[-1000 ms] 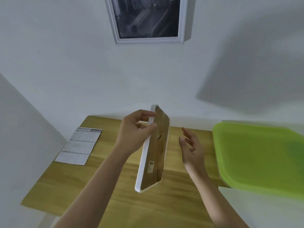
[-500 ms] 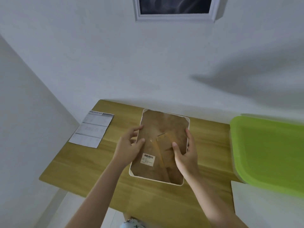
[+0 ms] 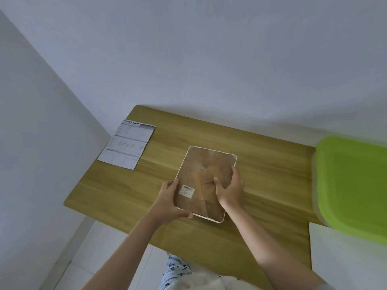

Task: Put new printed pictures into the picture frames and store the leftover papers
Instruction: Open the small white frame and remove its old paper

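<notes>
A white-rimmed picture frame (image 3: 204, 164) lies face down on the wooden table (image 3: 272, 174), its brown backing board up with a barcode sticker on it. My left hand (image 3: 167, 203) grips the frame's near left corner, thumb along the near edge. My right hand (image 3: 229, 190) holds the right edge, thumb pressed on the backing board. A printed sheet headed "SPECIFICATION" (image 3: 127, 144) lies flat at the table's far left corner.
A bright green lid of a storage box (image 3: 354, 185) sits at the right end of the table. A white surface (image 3: 343, 254) adjoins the table at the near right. White walls close the back and left sides.
The frame went from upright in my left hand to face down on the table, now held by both hands. My view tilted down, so the wall picture left the view.
</notes>
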Available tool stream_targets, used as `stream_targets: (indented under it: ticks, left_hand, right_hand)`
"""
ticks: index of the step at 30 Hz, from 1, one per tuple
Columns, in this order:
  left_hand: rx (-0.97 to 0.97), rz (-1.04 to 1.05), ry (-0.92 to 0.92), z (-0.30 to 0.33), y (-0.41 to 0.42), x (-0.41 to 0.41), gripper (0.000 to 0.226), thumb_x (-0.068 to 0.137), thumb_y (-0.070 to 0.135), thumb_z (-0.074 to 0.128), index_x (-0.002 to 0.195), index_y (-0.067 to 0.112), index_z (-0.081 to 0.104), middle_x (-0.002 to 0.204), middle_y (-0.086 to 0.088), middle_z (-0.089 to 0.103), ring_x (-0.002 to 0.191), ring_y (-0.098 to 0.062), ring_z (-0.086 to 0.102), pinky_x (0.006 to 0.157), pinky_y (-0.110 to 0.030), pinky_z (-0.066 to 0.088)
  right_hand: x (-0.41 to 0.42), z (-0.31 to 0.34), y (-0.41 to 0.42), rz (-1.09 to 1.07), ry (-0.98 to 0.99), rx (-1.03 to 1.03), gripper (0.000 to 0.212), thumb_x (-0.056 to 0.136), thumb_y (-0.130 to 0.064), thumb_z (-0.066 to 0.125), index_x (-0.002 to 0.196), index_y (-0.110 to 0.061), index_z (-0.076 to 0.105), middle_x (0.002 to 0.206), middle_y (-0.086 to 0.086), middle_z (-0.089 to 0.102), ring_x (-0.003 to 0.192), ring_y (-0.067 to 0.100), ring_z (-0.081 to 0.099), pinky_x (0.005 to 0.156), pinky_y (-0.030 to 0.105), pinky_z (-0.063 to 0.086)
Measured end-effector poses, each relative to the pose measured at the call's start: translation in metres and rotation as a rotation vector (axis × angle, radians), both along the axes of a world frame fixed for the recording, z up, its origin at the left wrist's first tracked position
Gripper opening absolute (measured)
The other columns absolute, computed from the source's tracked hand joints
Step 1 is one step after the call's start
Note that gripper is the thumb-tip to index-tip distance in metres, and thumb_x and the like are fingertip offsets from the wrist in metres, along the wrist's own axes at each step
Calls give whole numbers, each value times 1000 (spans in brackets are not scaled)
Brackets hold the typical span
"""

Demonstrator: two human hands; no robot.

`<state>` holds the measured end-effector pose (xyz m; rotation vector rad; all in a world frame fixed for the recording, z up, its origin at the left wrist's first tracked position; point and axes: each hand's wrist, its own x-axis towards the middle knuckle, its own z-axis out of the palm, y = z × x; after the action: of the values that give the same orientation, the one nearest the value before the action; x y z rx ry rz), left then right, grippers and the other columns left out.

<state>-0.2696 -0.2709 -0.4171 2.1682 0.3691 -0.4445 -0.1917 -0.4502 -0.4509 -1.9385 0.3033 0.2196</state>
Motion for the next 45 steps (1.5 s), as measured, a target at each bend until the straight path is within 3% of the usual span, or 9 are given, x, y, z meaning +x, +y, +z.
stream_targets:
  ticks: [3, 7, 15, 19, 26, 30, 35, 41, 45]
  left_hand:
    - [46, 7, -22, -7, 11, 5, 131, 45, 37, 91, 148, 14, 14, 132, 10, 26, 129, -14, 28, 110, -32, 30]
    - [110, 27, -89, -12, 19, 12, 125, 45, 37, 91, 147, 17, 21, 132, 13, 30, 117, -7, 22, 104, -25, 25]
    - [60, 68, -189, -33, 27, 10, 110, 46, 35, 90, 141, 19, 36, 132, 15, 36, 121, -12, 34, 104, -30, 31]
    - [12, 90, -206, -39, 30, 6, 107, 45, 52, 75, 141, 25, 36, 137, 17, 36, 122, -13, 35, 101, -27, 28]
    - [-28, 104, -205, -41, 34, 9, 98, 50, 39, 79, 138, 29, 38, 141, 13, 39, 126, -17, 36, 104, -28, 27]
    - [-40, 115, -204, -43, 35, 9, 98, 50, 37, 79, 138, 31, 37, 140, 14, 40, 125, -16, 37, 105, -32, 30]
    - [-67, 136, -191, -46, 38, 8, 99, 47, 43, 80, 137, 35, 38, 138, 15, 43, 123, -16, 38, 106, -38, 35]
    - [-109, 155, -153, -49, 41, 9, 99, 47, 38, 84, 134, 44, 36, 132, 15, 48, 123, -16, 42, 105, -44, 40]
    - [-113, 162, -141, -49, 41, 9, 103, 44, 43, 83, 133, 51, 32, 126, 14, 52, 121, -17, 47, 102, -45, 43]
  right_hand:
    - [8, -4, 2, 80, -31, -105, 76, 80, -34, 71, 143, -17, 32, 139, 7, 43, 129, 22, 40, 104, 30, 33]
    - [22, -4, 3, 150, -49, -236, 81, 75, -46, 72, 141, -16, 35, 136, 6, 47, 126, 24, 44, 103, 37, 39]
    - [37, -8, -2, 214, -25, -358, 81, 70, -55, 72, 136, -20, 40, 123, 7, 48, 118, 25, 47, 94, 37, 43]
    - [48, -3, -5, 276, -20, -391, 82, 69, -53, 75, 134, -14, 42, 125, 8, 41, 114, 27, 50, 91, 35, 44]
    - [90, 14, -12, 297, 2, -454, 74, 70, -50, 76, 128, -13, 49, 125, 11, 41, 111, 29, 53, 91, 32, 42]
    - [109, 16, -12, 322, 54, -452, 74, 60, -48, 84, 117, -10, 56, 122, 10, 46, 108, 25, 54, 90, 31, 43]
    - [121, 13, -13, 349, 127, -422, 74, 51, -39, 91, 110, -8, 58, 113, 11, 56, 100, 24, 56, 78, 28, 41]
    - [126, 15, -15, 336, 220, -333, 71, 46, -34, 94, 102, -7, 60, 105, 6, 65, 95, 22, 61, 79, 35, 51]
    - [124, 23, -15, 346, 201, -344, 72, 51, -33, 92, 106, -9, 53, 105, 4, 59, 97, 23, 57, 83, 38, 50]
